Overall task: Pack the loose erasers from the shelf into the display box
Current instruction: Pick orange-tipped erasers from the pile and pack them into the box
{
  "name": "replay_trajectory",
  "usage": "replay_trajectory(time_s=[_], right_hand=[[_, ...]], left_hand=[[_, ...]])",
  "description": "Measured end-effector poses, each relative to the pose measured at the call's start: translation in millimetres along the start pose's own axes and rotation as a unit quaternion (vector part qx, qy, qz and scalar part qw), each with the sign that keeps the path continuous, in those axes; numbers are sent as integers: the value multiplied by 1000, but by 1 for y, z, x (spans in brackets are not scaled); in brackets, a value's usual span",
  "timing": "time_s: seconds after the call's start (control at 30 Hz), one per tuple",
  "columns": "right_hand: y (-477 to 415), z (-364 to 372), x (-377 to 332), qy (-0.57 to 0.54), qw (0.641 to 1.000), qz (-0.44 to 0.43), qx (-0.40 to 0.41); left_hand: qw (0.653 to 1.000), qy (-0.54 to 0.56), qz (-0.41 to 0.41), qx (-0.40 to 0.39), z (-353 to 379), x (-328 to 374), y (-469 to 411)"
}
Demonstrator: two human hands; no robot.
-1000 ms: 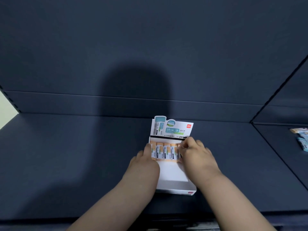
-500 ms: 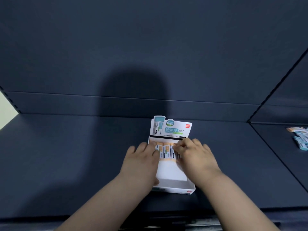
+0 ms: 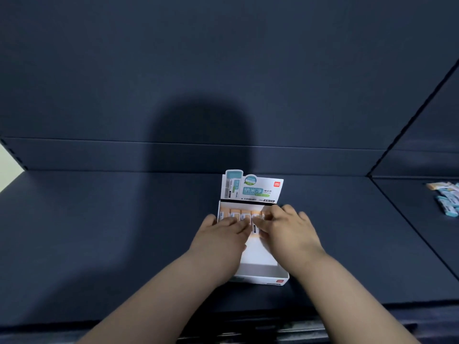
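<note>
A white display box (image 3: 263, 274) with an upright printed header card (image 3: 252, 187) stands on the dark shelf. A row of several orange-sleeved erasers (image 3: 239, 214) lies across its back end. My left hand (image 3: 221, 237) rests flat over the left erasers with its fingers stretched toward the middle. My right hand (image 3: 285, 228) lies over the right end of the row, fingertips touching the erasers. The fingertips of both hands nearly meet. The front half of the box floor shows bare white.
A pile of loose blue and orange erasers (image 3: 447, 199) lies on the neighbouring shelf section at the far right. The dark shelf (image 3: 111, 232) stretches wide to the left, with a back wall behind the box.
My left hand slid from the box's left edge onto the row of erasers, toward my right hand. The right hand stayed at the row's right end.
</note>
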State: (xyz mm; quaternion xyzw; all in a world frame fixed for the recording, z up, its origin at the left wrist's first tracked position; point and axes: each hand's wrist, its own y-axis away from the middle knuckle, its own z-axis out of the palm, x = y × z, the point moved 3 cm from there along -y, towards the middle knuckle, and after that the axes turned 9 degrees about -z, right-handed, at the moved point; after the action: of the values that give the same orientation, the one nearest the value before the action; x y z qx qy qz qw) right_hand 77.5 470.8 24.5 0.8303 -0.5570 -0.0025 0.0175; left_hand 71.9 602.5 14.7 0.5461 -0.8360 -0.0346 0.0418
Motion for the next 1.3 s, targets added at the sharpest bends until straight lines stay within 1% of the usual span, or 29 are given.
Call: replay_trajectory(time_s=[0.27, 0.33, 0.4, 0.47, 0.57, 0.6, 0.67, 0.73, 0.77, 0.87, 1.03, 1.23, 1.3], right_hand=[[-3, -4, 2, 10, 1000, 0, -22], [-2, -4, 3, 4, 1000, 0, -30], [1, -7, 6, -14, 1000, 3, -22], [6, -13, 11, -36, 999, 14, 5], [14, -17, 18, -73, 995, 47, 40], [16, -17, 19, -83, 994, 57, 42], [19, -15, 18, -95, 992, 66, 43], [19, -14, 11, -77, 995, 47, 52], [17, -13, 6, -63, 996, 26, 53], [13, -9, -5, -35, 998, -23, 37], [11, 0, -9, -9, 999, -32, 15], [11, -2, -9, 2, 999, -41, 11], [11, -2, -11, -1, 999, -44, 8]], left_hand=[[1000, -3, -3, 3, 1, -3, 0], [1000, 11, 0, 6, -2, -4, 0], [999, 40, -6, 26, -11, -9, 3], [995, 74, -27, 64, -22, -18, 8], [980, 124, -108, 108, -31, -37, 17], [975, 138, -138, 104, -31, -41, 20], [969, 164, -173, 64, -24, -44, 25], [965, 196, -173, 27, -14, -40, 28], [963, 208, -168, 22, -11, -38, 28], [959, 230, -164, 30, -4, -34, 28], [950, 267, -158, 38, -2, -33, 29], [950, 264, -163, 35, 1, -31, 27], [954, 245, -166, 41, -1, -31, 27]])
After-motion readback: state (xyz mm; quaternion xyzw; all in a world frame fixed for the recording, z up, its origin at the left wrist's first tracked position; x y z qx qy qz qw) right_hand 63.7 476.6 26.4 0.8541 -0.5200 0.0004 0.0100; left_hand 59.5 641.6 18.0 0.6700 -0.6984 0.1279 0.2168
